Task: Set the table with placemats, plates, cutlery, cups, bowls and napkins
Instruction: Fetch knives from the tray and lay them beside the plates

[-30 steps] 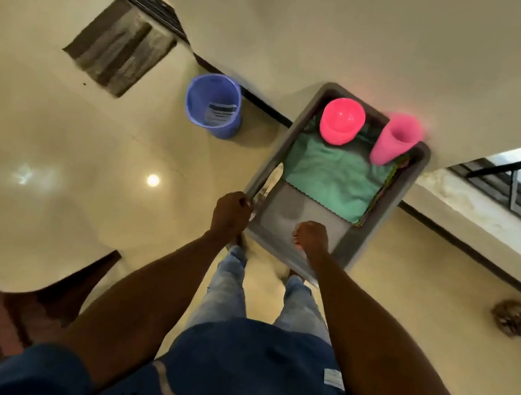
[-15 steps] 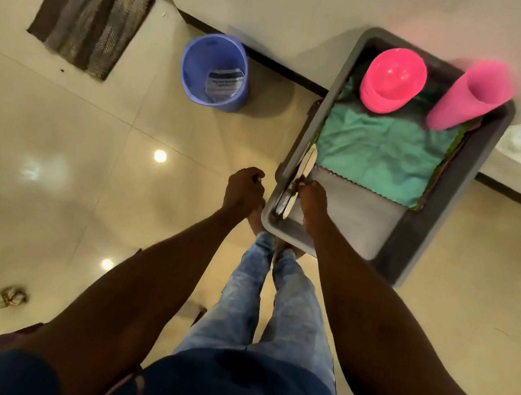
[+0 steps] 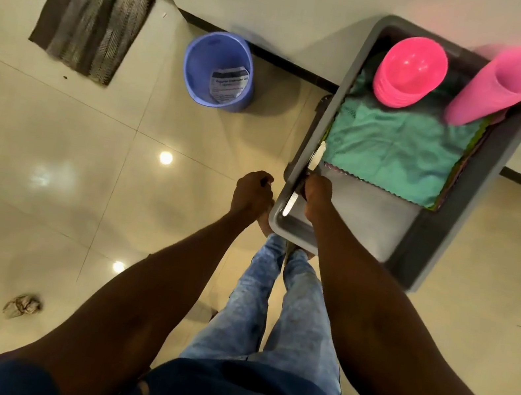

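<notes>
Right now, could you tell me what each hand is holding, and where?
The right hand grips silver cutlery mid-length inside the grey plastic bin. The left hand is curled; whether it holds anything cannot be told.

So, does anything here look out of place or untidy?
Yes, two small things. A crumpled scrap lies loose on the floor tiles, well away from the blue bin. In the grey tub, the green cloths lie rumpled, with uneven edges of other cloths showing under them. Nothing looks spilled or broken.
</notes>
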A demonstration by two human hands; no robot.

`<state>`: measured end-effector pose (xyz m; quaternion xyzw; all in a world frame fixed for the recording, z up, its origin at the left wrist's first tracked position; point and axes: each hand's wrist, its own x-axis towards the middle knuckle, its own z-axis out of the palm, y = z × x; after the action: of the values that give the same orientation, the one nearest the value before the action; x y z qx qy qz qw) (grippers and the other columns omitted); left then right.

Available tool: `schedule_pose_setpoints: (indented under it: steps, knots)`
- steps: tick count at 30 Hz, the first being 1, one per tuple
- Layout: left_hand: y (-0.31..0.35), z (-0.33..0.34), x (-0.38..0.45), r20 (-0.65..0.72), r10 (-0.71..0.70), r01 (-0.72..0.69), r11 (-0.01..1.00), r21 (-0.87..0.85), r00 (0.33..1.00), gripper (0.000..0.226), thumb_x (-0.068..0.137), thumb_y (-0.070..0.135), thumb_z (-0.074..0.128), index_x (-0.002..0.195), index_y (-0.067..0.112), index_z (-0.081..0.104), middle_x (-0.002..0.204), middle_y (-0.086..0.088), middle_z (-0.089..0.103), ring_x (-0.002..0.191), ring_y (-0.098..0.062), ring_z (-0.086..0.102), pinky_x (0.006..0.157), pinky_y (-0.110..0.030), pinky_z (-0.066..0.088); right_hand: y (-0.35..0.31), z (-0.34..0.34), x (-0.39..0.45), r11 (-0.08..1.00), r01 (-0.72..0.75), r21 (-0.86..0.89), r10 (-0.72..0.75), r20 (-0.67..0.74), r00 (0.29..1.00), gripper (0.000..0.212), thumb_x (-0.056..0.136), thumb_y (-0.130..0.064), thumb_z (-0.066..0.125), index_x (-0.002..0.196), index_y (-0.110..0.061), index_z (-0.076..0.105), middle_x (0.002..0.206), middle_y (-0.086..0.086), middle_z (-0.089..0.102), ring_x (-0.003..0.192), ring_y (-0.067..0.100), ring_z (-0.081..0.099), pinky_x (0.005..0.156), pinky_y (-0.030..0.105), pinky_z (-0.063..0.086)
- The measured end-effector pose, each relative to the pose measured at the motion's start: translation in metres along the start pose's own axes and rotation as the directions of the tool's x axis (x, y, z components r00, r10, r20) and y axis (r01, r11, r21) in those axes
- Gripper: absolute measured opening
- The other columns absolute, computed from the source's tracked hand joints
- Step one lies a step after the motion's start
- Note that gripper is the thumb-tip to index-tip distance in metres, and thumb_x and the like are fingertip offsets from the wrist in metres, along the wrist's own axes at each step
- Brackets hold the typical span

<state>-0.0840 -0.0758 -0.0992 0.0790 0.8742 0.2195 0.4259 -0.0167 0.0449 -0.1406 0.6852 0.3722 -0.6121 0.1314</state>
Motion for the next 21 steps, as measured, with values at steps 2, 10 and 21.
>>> schedule_pose_setpoints:
  steps: [2,10,21]
  knots:
    - [0.002,0.001,-0.003,-0.003,0.004,-0.004,1.000,0.001,1.000,0.031,0.093,0.004,0.047,0.116,0.008,0.069,0.119,-0.009,0.068,0.108,-0.023,0.061,0.083,-0.022,0.042,-0.004,0.001,-0.007,0.999,-0.034,-0.011,0.034,-0.014,0.999,0.037,0.103,-0.017,0.044,0.129,0.007,0.053,0.131,0.021,0.058,0.122,0.032,0.056,0.094,0.031,0.043]
    - [0.007,0.011,-0.003,0.101,0.017,-0.015,1.000,-0.024,0.995,0.031,0.093,0.010,0.048,0.111,0.013,0.073,0.095,-0.012,0.072,0.079,-0.023,0.061,0.067,-0.025,0.040,0.003,0.015,-0.018,0.995,0.097,-0.022,-0.097,0.028,0.995,0.034,0.099,-0.013,0.042,0.123,0.006,0.057,0.124,0.021,0.062,0.112,0.034,0.061,0.053,0.015,0.043]
    - [0.005,0.021,-0.012,0.116,0.065,-0.056,0.995,-0.085,0.991,0.026,0.091,0.017,0.060,0.112,0.018,0.074,0.089,-0.009,0.074,0.079,-0.016,0.060,0.070,-0.028,0.044,0.009,-0.008,-0.002,0.997,0.075,-0.025,-0.075,0.020,0.997,0.031,0.102,-0.011,0.041,0.119,0.005,0.061,0.115,0.018,0.066,0.106,0.032,0.063,0.074,0.021,0.045]
